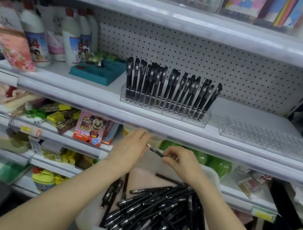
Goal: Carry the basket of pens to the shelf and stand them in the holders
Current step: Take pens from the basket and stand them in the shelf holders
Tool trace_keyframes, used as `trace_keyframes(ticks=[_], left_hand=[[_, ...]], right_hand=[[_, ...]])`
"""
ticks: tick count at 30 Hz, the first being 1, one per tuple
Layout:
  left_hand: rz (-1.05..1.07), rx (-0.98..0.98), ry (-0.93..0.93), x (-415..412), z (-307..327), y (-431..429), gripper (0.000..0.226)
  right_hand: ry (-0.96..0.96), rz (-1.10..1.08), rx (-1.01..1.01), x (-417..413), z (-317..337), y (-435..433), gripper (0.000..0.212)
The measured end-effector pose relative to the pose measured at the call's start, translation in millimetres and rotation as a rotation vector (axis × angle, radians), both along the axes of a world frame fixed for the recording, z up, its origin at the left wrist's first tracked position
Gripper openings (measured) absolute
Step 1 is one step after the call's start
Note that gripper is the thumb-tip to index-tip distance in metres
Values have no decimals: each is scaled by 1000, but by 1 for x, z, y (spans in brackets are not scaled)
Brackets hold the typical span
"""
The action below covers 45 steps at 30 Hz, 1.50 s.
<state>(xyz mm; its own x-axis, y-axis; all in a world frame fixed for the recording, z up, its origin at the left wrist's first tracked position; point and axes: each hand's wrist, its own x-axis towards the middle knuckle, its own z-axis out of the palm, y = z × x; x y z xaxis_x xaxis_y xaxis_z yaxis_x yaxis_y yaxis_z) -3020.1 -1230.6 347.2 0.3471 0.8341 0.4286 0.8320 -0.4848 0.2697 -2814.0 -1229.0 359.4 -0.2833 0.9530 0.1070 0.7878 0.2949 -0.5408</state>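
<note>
Head view: the basket [89,219] is at the shelf [67,86], held low in front of the person, so the carrying looks done. A heap of loose black pens [160,212] fills its near side. Above its far rim the right hand [181,162] pinches one pen [155,151] by an end, its fingers curled round it. The pen's other end meets the left hand [130,149]. That hand's fingers lie fairly straight, and whether its thumb grips the pen I cannot tell.

On the shelf above, one clear holder [163,110] has a dense row of black pens standing upright or leaning slightly. Just to its right a second clear holder [269,137] has no pens in it.

By my reading the standing step is partly done: one holder looks nearly full, the other untouched, and most of the pens are yet to be placed.
</note>
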Motion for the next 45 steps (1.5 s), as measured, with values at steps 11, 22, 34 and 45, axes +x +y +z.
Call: trace_keyframes(ticks=[11,22,34,45], left_hand=[[192,166,53,-25,52,75,74],[158,183,48,-34,39,92,59],[152,181,35,-34,36,94,55],[151,186,-2,-32,36,91,60]], right_hand=[[498,-227,279,-27,108,53,9],[398,-372,428,-74,112,104,14],[171,-388,487,-85,120,110,20],[66,-370,390,-87,86,110,20]])
